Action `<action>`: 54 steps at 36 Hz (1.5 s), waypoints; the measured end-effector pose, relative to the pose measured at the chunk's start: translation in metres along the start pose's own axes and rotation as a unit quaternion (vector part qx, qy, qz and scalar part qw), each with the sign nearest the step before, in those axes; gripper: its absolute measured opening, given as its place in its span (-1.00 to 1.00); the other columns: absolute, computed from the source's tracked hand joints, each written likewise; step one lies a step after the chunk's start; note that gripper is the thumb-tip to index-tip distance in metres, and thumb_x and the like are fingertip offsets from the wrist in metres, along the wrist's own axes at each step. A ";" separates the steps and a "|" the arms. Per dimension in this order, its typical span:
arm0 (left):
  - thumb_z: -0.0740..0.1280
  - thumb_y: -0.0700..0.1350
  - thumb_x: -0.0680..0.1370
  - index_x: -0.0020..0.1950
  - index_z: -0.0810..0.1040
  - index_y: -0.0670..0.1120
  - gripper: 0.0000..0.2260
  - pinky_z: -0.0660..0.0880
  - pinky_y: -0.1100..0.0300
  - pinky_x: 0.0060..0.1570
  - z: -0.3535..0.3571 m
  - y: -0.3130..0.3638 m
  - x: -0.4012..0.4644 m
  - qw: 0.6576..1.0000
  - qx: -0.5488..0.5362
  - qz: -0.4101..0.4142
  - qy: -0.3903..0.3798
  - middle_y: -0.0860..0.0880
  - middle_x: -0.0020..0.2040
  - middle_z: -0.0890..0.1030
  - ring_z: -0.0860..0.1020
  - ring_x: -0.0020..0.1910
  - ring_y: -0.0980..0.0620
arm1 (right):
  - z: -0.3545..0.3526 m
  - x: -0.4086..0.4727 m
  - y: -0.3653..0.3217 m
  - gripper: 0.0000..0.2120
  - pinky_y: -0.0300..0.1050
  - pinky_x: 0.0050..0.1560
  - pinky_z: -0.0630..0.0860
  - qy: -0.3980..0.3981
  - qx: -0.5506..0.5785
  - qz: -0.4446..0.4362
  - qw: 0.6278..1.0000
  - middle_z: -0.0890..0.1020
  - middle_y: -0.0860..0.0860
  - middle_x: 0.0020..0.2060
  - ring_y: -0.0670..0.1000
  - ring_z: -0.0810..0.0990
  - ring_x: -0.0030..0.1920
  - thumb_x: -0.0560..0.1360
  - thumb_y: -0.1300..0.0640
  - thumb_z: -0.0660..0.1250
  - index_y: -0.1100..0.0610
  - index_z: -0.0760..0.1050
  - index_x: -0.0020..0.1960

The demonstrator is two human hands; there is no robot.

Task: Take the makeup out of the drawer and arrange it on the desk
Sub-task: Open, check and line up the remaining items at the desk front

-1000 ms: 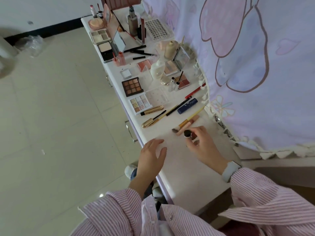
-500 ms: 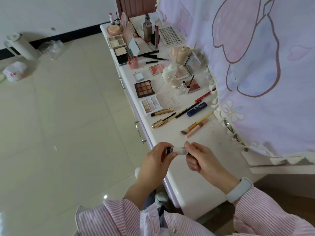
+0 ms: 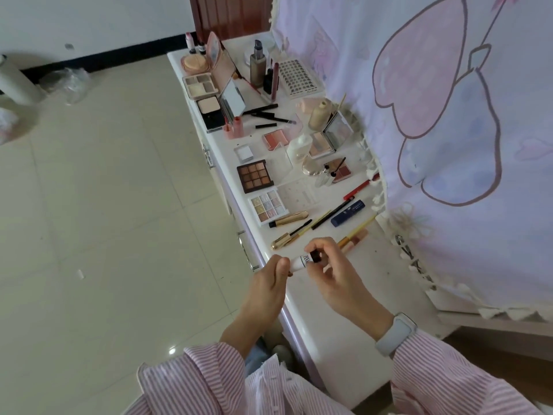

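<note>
Pale glossy tiled floor (image 3: 104,205), white wall (image 3: 89,19) with dark skirting, pink cartoon-printed curtain (image 3: 449,115).

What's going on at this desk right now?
A person in a striped shirt holds a small white tube over the desk. The left hand grips its base and the right hand pinches its black cap. Palettes, brushes and bottles already lie arranged farther along the desk.

White tube (image 3: 300,261) with black cap (image 3: 314,256); pink-striped sleeves (image 3: 443,375).
</note>
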State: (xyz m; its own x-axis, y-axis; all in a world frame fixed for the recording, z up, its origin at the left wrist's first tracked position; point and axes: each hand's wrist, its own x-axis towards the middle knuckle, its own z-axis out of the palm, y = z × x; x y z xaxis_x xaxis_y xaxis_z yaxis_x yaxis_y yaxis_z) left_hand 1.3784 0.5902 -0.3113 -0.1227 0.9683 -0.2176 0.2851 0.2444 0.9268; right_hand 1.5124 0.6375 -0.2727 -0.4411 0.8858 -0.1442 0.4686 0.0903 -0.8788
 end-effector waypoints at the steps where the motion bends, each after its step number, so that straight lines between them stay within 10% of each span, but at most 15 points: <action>1: -0.07 0.29 0.55 -0.23 0.35 0.08 -0.61 0.28 0.25 -0.36 -0.003 -0.001 0.003 1.000 0.016 0.016 -0.005 0.10 -0.40 0.38 0.33 -0.43 0.14 | -0.001 0.003 -0.005 -0.84 -0.41 -0.15 0.40 -0.012 0.001 0.029 1.000 0.44 -0.16 -0.07 -0.21 0.46 -0.11 0.54 0.16 0.21 -0.07 0.31 0.04; 6: -0.24 0.49 0.37 -0.24 0.26 0.14 -0.48 0.26 0.33 -0.42 -0.014 -0.001 0.012 0.994 0.082 0.071 -0.017 0.09 -0.42 0.34 0.29 -0.48 0.14 | 0.001 0.019 -0.010 -0.85 -0.05 -0.22 0.48 -0.005 -0.195 0.016 0.981 0.52 0.02 -0.21 0.01 0.53 -0.25 0.60 0.19 0.10 0.20 0.42 0.07; 13: -0.02 0.16 0.52 -0.22 0.30 0.11 -0.77 0.26 0.21 -0.41 -0.021 0.008 0.016 0.997 0.043 0.060 0.010 0.10 -0.44 0.33 0.28 -0.49 0.14 | -0.005 0.017 -0.024 -0.62 -0.39 -0.09 0.39 -0.033 -0.036 0.014 0.999 0.33 -0.17 0.03 -0.26 0.42 -0.05 0.55 0.27 0.12 -0.18 0.24 0.19; 18: -0.04 0.16 0.53 -0.20 0.29 0.14 -0.79 0.28 0.25 -0.39 -0.011 0.010 0.012 0.995 0.065 0.079 0.013 0.10 -0.39 0.36 0.31 -0.44 0.14 | -0.015 0.027 -0.021 -0.79 -0.34 -0.40 0.39 -0.024 -0.012 0.124 0.992 0.52 -0.05 -0.30 -0.19 0.46 -0.44 0.61 0.10 0.06 0.09 0.45 0.00; 39: 0.26 -0.09 0.57 0.07 0.54 -0.04 -0.87 0.43 0.22 -0.18 0.049 -0.006 -0.022 0.994 0.074 -0.044 0.060 0.16 -0.17 0.53 0.48 -0.23 0.14 | -0.067 0.017 0.038 -0.82 -0.48 -0.08 0.37 -0.194 -0.118 0.012 0.974 0.52 -0.21 -0.09 -0.28 0.51 -0.05 0.59 0.14 0.13 0.00 0.46 0.12; 47: 0.33 -0.12 0.53 0.00 0.61 -0.12 -0.88 0.33 0.47 -0.30 0.045 -0.033 -0.035 0.924 -0.113 -0.129 0.343 0.07 -0.24 0.45 0.40 -0.31 0.20 | -0.073 0.034 0.060 -0.76 -0.33 -0.32 0.40 -0.129 0.077 0.150 0.977 0.50 0.02 -0.29 -0.19 0.50 -0.37 0.60 0.29 0.09 0.21 0.42 0.22; 54: 0.16 -0.04 0.61 0.03 0.45 -0.05 -0.87 0.44 0.42 -0.14 0.072 -0.012 -0.011 0.895 -0.225 -0.092 0.375 0.05 -0.06 0.63 0.59 -0.12 0.20 | -0.041 0.040 0.068 -0.81 -0.22 -0.38 0.35 -0.060 0.200 0.195 0.958 0.56 0.06 -0.29 -0.03 0.48 -0.33 0.61 0.23 0.06 0.15 0.45 -0.01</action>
State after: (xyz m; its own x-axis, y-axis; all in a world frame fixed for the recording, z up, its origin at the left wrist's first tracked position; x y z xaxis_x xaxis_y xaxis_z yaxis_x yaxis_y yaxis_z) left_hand 1.4449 0.5808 -0.3423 -0.7792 0.5661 -0.2690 -0.1964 0.1871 0.9625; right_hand 1.5583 0.6982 -0.3198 -0.3879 0.7557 -0.5276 0.2958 -0.4401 -0.8478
